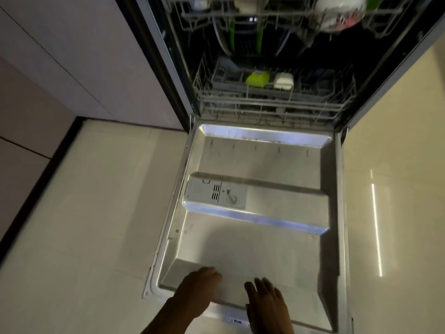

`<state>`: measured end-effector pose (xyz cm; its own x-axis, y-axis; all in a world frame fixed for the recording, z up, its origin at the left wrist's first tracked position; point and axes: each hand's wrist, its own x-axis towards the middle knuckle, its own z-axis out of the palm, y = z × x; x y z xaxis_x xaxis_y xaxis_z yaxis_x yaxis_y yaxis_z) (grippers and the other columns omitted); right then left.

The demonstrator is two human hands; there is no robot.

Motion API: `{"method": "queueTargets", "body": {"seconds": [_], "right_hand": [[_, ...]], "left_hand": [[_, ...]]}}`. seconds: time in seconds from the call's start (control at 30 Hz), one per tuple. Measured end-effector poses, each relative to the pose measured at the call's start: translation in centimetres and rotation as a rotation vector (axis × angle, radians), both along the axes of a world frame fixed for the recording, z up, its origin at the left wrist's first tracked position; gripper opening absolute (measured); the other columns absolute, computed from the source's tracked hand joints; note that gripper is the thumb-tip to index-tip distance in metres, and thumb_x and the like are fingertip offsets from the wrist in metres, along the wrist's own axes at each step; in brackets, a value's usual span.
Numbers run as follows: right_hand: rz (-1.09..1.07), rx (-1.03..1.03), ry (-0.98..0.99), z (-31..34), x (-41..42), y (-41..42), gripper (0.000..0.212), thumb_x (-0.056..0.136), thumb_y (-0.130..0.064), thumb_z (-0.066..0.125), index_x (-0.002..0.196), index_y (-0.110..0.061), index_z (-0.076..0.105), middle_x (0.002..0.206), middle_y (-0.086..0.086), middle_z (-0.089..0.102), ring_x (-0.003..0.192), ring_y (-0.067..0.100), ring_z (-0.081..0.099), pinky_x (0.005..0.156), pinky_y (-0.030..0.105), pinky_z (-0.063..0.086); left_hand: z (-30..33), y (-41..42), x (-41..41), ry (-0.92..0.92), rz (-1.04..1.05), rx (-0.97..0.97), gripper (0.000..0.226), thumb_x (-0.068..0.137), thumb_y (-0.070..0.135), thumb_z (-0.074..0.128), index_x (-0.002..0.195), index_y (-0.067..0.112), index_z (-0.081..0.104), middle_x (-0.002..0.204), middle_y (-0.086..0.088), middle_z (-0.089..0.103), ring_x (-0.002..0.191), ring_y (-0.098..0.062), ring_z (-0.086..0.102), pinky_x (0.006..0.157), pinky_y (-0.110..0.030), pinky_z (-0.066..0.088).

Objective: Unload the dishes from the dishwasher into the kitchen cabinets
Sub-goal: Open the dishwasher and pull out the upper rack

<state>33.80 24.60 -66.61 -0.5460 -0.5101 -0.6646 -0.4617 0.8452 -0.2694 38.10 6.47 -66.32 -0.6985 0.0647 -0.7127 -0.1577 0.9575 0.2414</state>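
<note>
The dishwasher door [260, 165] lies folded down flat in front of me, its steel inner face up. My left hand [199, 288] rests on the door's near edge with its fingers bent over the rim. My right hand [266, 300] lies beside it, fingers straight on the steel. Inside, the lower rack [272, 104] holds a lime-green item [257, 78] and a white item [284, 80] in the cutlery basket. Green-rimmed plates [258, 39] stand further back. The upper rack [289, 13] carries white dishes [337, 10], blurred.
Pale cabinet fronts [72, 56] stand to the left of the dishwasher with a dark plinth below. Glossy cream floor tiles [96, 201] spread on both sides of the door. A detergent dispenser [216, 192] sits in the door's middle.
</note>
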Motion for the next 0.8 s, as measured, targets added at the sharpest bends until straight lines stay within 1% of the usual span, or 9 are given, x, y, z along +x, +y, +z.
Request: {"method": "queueTargets", "body": {"seconds": [0.03, 0.07, 0.13, 0.2, 0.37, 0.47, 0.57, 0.67, 0.8], "right_hand": [[-0.054, -0.102, 0.09, 0.4, -1.4, 0.2, 0.057, 0.038, -0.031, 0.091, 0.09, -0.019, 0.074, 0.096, 0.012, 0.074, 0.086, 0.031, 0.072, 0.067, 0.036, 0.058], [-0.082, -0.216, 0.17, 1.5, -3.3, 0.2, 0.05, 0.047, -0.028, 0.086, 0.094, -0.018, 0.071, 0.099, 0.015, 0.073, 0.086, 0.033, 0.072, 0.066, 0.038, 0.058], [-0.083, -0.476, 0.437, 6.0, -8.4, -0.2, 0.035, 0.074, -0.017, 0.059, 0.109, -0.014, 0.059, 0.113, 0.02, 0.068, 0.098, 0.037, 0.067, 0.078, 0.04, 0.055], [-0.146, -0.664, 0.713, 10.8, -14.2, -0.8, 0.04, 0.084, -0.011, 0.047, 0.123, -0.011, 0.056, 0.13, 0.022, 0.057, 0.115, 0.037, 0.056, 0.091, 0.042, 0.047], [-0.292, -0.61, 1.051, 21.7, -29.0, -3.2, 0.074, 0.079, 0.002, 0.062, 0.146, -0.008, 0.034, 0.154, 0.02, 0.026, 0.141, 0.036, 0.025, 0.109, 0.049, 0.032], [-0.312, -0.463, 1.072, 25.0, -35.9, -4.5, 0.077, 0.087, -0.011, 0.057, 0.152, -0.01, 0.015, 0.159, 0.016, 0.011, 0.147, 0.031, 0.01, 0.118, 0.048, 0.017], [-0.213, -0.267, 0.944, 25.1, -40.4, -4.6, 0.078, 0.091, -0.023, 0.054, 0.152, -0.008, 0.009, 0.16, 0.015, 0.008, 0.148, 0.031, 0.006, 0.119, 0.049, 0.01], [-0.138, -0.27, 0.935, 24.2, -41.8, -4.0, 0.069, 0.085, -0.015, 0.061, 0.145, -0.004, 0.031, 0.147, 0.02, 0.037, 0.138, 0.037, 0.03, 0.114, 0.052, 0.025], [-0.216, -0.418, 1.06, 24.8, -41.0, -4.0, 0.045, 0.073, 0.003, 0.063, 0.117, -0.001, 0.06, 0.104, 0.025, 0.065, 0.098, 0.042, 0.059, 0.077, 0.047, 0.051]], "left_hand": [[1.0, -0.1, -1.8, 0.129, 0.038, 0.002, 0.046, 0.091, 0.002, 0.035, 0.133, 0.016, 0.047, 0.142, -0.002, 0.042, 0.127, -0.026, 0.047, 0.102, -0.034, 0.04], [2.0, -0.4, -3.8, 0.284, 0.071, 0.016, 0.046, 0.089, 0.006, 0.033, 0.131, 0.017, 0.051, 0.137, -0.002, 0.046, 0.123, -0.026, 0.051, 0.098, -0.033, 0.043], [4.7, -1.3, -8.3, 0.576, 0.143, 0.119, 0.041, 0.088, 0.009, 0.036, 0.12, 0.015, 0.061, 0.124, -0.002, 0.058, 0.116, -0.023, 0.059, 0.094, -0.031, 0.048], [8.6, -2.2, -13.9, 0.859, 0.191, 0.129, 0.039, 0.089, 0.006, 0.043, 0.123, 0.015, 0.06, 0.126, -0.002, 0.059, 0.118, -0.019, 0.057, 0.099, -0.03, 0.046], [21.9, -3.0, -29.2, 1.296, 0.234, -0.077, 0.063, 0.086, 0.0, 0.047, 0.147, 0.007, 0.032, 0.156, -0.011, 0.025, 0.145, -0.026, 0.024, 0.117, -0.038, 0.027], [26.2, -4.1, -36.4, 1.259, 0.174, -0.283, 0.077, 0.084, 0.004, 0.051, 0.152, 0.012, 0.015, 0.161, -0.01, 0.009, 0.148, -0.029, 0.006, 0.119, -0.046, 0.015], [26.8, -5.9, -40.6, 1.015, 0.132, -0.317, 0.077, 0.088, 0.012, 0.054, 0.152, 0.012, 0.013, 0.16, -0.01, 0.015, 0.148, -0.028, 0.008, 0.12, -0.046, 0.008], [25.3, -7.5, -40.7, 0.93, 0.102, -0.225, 0.064, 0.089, 0.01, 0.055, 0.147, 0.007, 0.029, 0.151, -0.016, 0.034, 0.141, -0.036, 0.026, 0.117, -0.047, 0.017], [25.0, -7.4, -39.7, 1.038, 0.122, -0.132, 0.055, 0.075, -0.005, 0.063, 0.129, 0.002, 0.056, 0.126, -0.021, 0.059, 0.117, -0.039, 0.052, 0.098, -0.044, 0.044]]}}
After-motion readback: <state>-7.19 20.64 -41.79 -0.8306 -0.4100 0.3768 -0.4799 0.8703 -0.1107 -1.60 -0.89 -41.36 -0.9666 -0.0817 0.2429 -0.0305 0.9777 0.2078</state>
